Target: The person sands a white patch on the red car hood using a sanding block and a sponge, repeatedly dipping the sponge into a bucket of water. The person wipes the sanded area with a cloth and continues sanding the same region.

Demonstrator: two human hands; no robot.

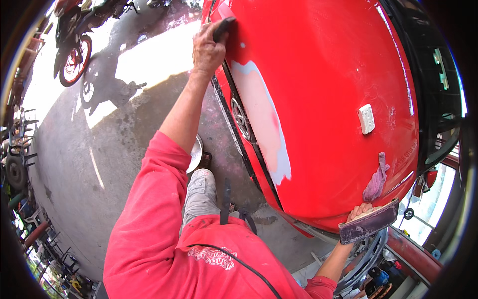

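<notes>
A red car hood (323, 99) stretches in front of me. On its front edge lies a long dull patch (256, 94) of pale pink and grey, and a fresh pink smear (226, 11) shows at the far corner. My left hand (209, 50) reaches to that corner, fingers closed round a small dark flat tool (224, 29) whose exact kind I cannot make out. Low on the right, my right hand (366, 212) grips a dark, stained rectangular board (368, 228). The board hides part of its fingers.
A white block (366, 119) and a crumpled pink cloth (377, 182) rest on the hood. A pale round basin (195, 154) stands on the floor by my foot. A motorcycle (74, 55) is parked far left; parts and a tire (16, 172) line the left side.
</notes>
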